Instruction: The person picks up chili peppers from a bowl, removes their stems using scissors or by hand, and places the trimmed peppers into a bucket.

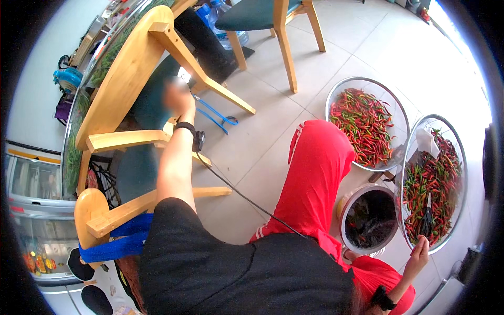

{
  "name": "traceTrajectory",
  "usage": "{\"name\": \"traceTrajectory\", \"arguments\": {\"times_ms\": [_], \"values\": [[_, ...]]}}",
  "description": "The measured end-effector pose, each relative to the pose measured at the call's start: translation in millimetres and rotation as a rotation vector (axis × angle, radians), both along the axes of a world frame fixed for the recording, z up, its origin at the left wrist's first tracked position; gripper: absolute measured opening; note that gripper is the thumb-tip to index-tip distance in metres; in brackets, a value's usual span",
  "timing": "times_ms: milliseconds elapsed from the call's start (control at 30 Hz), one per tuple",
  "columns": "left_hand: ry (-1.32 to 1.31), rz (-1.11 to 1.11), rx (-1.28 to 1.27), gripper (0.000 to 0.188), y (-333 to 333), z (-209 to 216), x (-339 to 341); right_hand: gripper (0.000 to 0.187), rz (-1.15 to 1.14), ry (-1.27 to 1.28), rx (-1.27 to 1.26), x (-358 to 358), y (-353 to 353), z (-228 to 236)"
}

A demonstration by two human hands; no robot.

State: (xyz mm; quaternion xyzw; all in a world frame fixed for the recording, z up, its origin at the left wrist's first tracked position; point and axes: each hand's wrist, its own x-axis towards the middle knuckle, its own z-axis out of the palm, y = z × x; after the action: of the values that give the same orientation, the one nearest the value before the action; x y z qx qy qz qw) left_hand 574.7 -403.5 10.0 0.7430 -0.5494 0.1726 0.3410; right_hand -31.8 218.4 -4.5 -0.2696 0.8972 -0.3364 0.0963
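My left hand [182, 102] reaches out over the seat of a wooden chair, beside a small white card-like thing [184, 75]. Its fingers are smeared, so what they hold does not show. A blue strap [215, 116] hangs close by. On the other side, my right hand [419, 253] is at the near rim of a round metal sieve [464, 173], fingertips pressed together. Anything between them is too small to make out. Red and green chilies [446, 157] fill this sieve, with black-handled scissors [427, 223] and a crumpled white tissue [427, 142] lying on top.
A second sieve [327, 105] of chilies [362, 126] stands farther off. Between my legs and the sieves is a bucket [344, 231] with dark contents. Wooden chairs [123, 68] crowd the left; another chair [286, 47] stands ahead. A black cable [247, 197] runs from my left wrist.
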Motion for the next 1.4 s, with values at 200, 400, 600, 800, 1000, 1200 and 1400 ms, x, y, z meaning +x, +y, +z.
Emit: {"name": "traceTrajectory", "arguments": {"times_ms": [200, 400, 600, 800, 1000, 1200, 1400], "values": [[0.087, 0.091, -0.014, 0.056, -13, -10, -4, 0.026, 0.004, 0.001, 0.018, 4, -6, -7], [-0.052, 0.01, -0.126, 0.03, -37, 0, -16, 0.025, 0.037, -0.03, 0.014, 10, -20, -12], [-0.14, -0.079, -0.19, 0.015, -66, -9, -4, 0.023, 0.056, -0.071, -0.014, 15, -30, -15], [0.083, -0.236, -0.161, 0.031, -55, 19, 6, 0.025, 0.058, -0.054, 0.017, 23, -43, -11], [0.276, 0.046, -0.188, 0.066, -34, 9, 37, 0.028, 0.097, -0.096, -0.014, 21, -50, -28], [0.565, -0.769, -0.305, 0.059, 7, -1, -50, 0.026, 0.106, -0.13, -0.066, 11, -38, -18], [0.852, -1.548, 0.279, 0.042, 171, 119, -266, 0.028, 0.041, 0.044, -0.167, -6, -74, 55]]}}
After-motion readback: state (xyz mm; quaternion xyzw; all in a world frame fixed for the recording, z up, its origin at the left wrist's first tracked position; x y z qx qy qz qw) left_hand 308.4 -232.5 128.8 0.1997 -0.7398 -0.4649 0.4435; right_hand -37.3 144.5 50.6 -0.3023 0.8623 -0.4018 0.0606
